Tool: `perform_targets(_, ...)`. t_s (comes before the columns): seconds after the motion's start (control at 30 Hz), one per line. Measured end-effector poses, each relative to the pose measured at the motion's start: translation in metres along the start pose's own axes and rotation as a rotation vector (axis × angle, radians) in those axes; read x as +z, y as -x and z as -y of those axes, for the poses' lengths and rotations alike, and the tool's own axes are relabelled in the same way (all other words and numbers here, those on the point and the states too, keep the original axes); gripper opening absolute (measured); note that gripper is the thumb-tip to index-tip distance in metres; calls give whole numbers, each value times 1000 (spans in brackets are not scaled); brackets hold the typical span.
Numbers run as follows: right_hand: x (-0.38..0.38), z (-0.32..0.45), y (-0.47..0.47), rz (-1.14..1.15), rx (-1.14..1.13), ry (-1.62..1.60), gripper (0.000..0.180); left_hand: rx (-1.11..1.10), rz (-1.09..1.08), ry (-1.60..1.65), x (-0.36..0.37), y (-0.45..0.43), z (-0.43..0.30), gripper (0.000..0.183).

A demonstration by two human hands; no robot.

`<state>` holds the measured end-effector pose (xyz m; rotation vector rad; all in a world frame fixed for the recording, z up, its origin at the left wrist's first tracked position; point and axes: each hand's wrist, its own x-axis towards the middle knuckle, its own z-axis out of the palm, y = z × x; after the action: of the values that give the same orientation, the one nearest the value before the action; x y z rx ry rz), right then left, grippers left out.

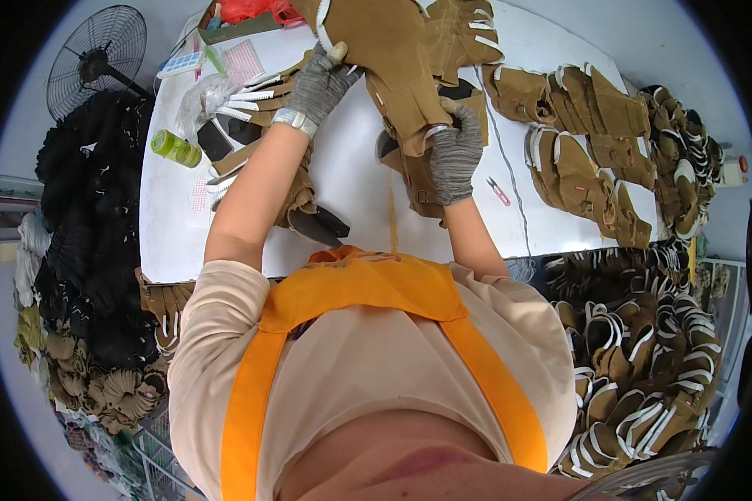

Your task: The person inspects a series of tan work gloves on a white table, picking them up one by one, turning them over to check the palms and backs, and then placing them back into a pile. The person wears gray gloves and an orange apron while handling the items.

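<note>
My left hand, in a grey knit glove, grips the white-edged left side of a brown fabric boot upper. The upper is held up over the white table. At its lower right end my gloved right hand pinches the fabric close to a white-trimmed edge. Another brown upper lies beneath, partly hidden by the held one and my right hand. More brown uppers with black lining are beside my left forearm. Pink-handled thread snips lie right of my right hand.
Rows of brown uppers cover the table's right side, past a grey cord. At left stand a green bottle, a clear plastic bag and a box. A fan and black piles flank the table.
</note>
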<state>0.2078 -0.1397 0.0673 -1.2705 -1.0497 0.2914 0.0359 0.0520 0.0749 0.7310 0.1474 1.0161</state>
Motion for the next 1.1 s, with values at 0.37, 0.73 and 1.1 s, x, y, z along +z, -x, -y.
perform_targets(0.37, 5, 28, 21, 211, -95, 226, 33, -152, -241, 332, -33, 41, 43, 52)
perform_targets(0.73, 20, -44, -21, 472, -207, 279, 34, -95, -396, -15, -30, -55, 56, 62)
perform_targets(1.1, 57, -193, -113, 580, 405, 341, 31, -119, -235, -1592, -121, -279, 78, 70)
